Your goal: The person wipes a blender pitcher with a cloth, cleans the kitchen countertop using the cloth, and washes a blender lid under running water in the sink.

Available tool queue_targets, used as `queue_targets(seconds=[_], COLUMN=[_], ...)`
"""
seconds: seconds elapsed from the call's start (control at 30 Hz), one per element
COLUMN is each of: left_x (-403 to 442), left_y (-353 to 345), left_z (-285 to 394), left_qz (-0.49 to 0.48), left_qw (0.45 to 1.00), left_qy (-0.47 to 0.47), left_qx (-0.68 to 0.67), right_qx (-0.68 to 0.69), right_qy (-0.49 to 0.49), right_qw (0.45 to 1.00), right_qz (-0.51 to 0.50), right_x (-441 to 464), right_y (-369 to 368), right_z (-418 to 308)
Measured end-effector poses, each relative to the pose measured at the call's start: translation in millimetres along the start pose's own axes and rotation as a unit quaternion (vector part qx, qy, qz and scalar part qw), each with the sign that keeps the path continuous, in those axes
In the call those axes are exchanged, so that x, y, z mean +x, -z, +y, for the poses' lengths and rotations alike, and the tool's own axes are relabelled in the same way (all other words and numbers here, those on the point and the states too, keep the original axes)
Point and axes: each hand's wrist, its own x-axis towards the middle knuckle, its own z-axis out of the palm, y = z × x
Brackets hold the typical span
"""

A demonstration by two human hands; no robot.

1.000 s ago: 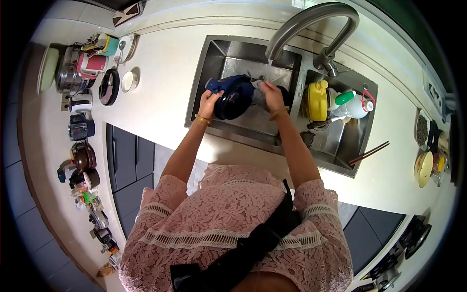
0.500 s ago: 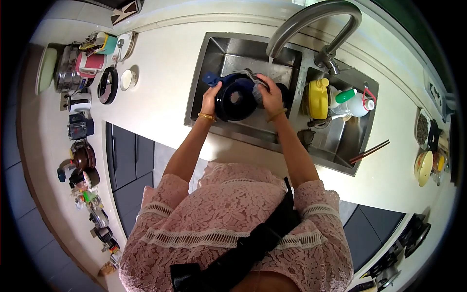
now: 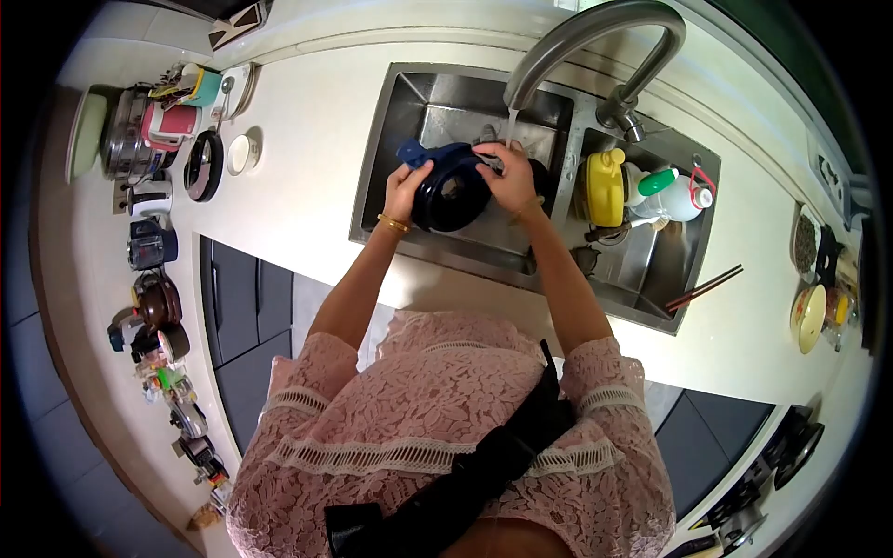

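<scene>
A dark blue, glossy pot [image 3: 453,216] is held tilted over the left sink basin, its round opening facing me. My left hand [image 3: 406,191] grips its left side, close to a blue handle [image 3: 410,152]. On the upper right rim, the fingers of my right hand [image 3: 508,177] are closed. Water runs from the faucet [image 3: 595,23] in a thin stream just behind my right hand. A grey scrubber or cloth [image 3: 487,135] shows partly behind the pot; its exact kind is unclear. Something dark in the basin is mostly hidden by my right hand.
In the right basin [image 3: 642,270] stand a yellow bottle [image 3: 605,191] and a clear jug [image 3: 684,200] with a red handle. Chopsticks [image 3: 704,288] lie across its edge. On the left counter are a white cup [image 3: 244,154] and a round black-rimmed lid [image 3: 203,166].
My right hand has let go of the grey scrubber and now holds the pot's rim. The running water is now plainly visible beneath the faucet.
</scene>
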Motion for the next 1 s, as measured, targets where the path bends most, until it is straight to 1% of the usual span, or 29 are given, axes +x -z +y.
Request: queue_targets(seconds=[0.03, 0.07, 0.1, 0.13, 0.17, 0.23, 0.3, 0.33, 0.37, 0.43, 0.5, 0.53, 0.57, 0.6, 0.63, 0.7, 0.77, 0.8, 0.83, 0.87, 0.93, 1.0], left_x=[-3, -5, -9, -17, -17, -23, -23, -22, -22, -25, -26, -30, -33, -34, -35, -39, -42, -41, -41, -42, -45, -50], left_y=[-2, -6, -10, -15, -18, -20, -23, -24, -24, -23, -19, -19, -18, -15, -12, -10, -9, -7, -6, -4, -6, -9], left_z=[1, 2, 4, 11, 7, 6, 9, 13, 17, 26, 24, 25, 26, 25, 25, 25, 28, 28, 27, 25, 29, 31], left_qz=[-0.001, 0.0, 0.002, -0.002, -0.009, -0.011, 0.015, -0.012, -0.01, -0.082, -0.09, -0.105, -0.12, -0.132, -0.132, -0.16, -0.151, -0.138, -0.125, -0.123, -0.113, -0.115], left_qw=[1.0, 0.997, 0.988, 0.975, 0.965, 0.95, 0.965, 0.961, 0.961, 0.951, 0.948, 0.942, 0.935, 0.948, 0.948, 0.958, 0.958, 0.954, 0.949, 0.949, 0.927, 0.923], left_qy=[-0.001, -0.065, -0.128, -0.161, -0.22, -0.264, -0.248, -0.258, -0.259, -0.238, -0.234, -0.247, -0.26, -0.222, -0.222, -0.2, -0.198, -0.202, -0.205, -0.204, -0.238, -0.237], left_qx=[0.002, 0.042, 0.081, 0.153, 0.143, 0.166, 0.085, 0.095, 0.094, 0.178, 0.197, 0.203, 0.209, 0.186, 0.187, 0.13, 0.139, 0.172, 0.205, 0.204, 0.265, 0.281], right_qx=[-0.073, -0.058, -0.058, -0.041, -0.023, -0.034, -0.066, -0.066, -0.056, -0.042, -0.012, -0.012, 0.025, 0.062, 0.062, 0.092, 0.114, 0.133, 0.133, 0.121, 0.109, 0.182], right_qy=[0.012, 0.028, 0.028, 0.011, -0.006, -0.006, -0.008, -0.007, -0.023, -0.039, -0.077, -0.078, -0.073, -0.068, -0.068, -0.091, -0.078, -0.065, -0.066, -0.079, -0.092, -0.109], right_qw=[0.997, 0.998, 0.998, 0.997, 0.994, 0.991, 0.992, 0.991, 0.991, 0.99, 0.987, 0.987, 0.985, 0.983, 0.983, 0.985, 0.985, 0.985, 0.985, 0.986, 0.988, 0.976], right_qz=[-0.031, 0.024, 0.025, 0.067, 0.109, 0.131, 0.112, 0.113, 0.122, 0.132, 0.142, 0.143, 0.151, 0.159, 0.159, 0.114, 0.102, 0.092, 0.091, 0.077, 0.062, 0.057], right_x=[1, -1, -4, -6, -8, -12, -13, -15, -17, -20, -24, -24, -24, -22, -20, -18, -16, -15, -15, -16, -15, -15], right_y=[-1, -8, -13, -17, -20, -22, -21, -22, -25, -30, -28, -27, -26, -26, -24, -22, -24, -24, -24, -23, -22, -23], right_z=[0, 6, 10, 13, 17, 21, 25, 26, 26, 27, 30, 31, 32, 32, 32, 34, 36, 37, 38, 39, 34, 29])
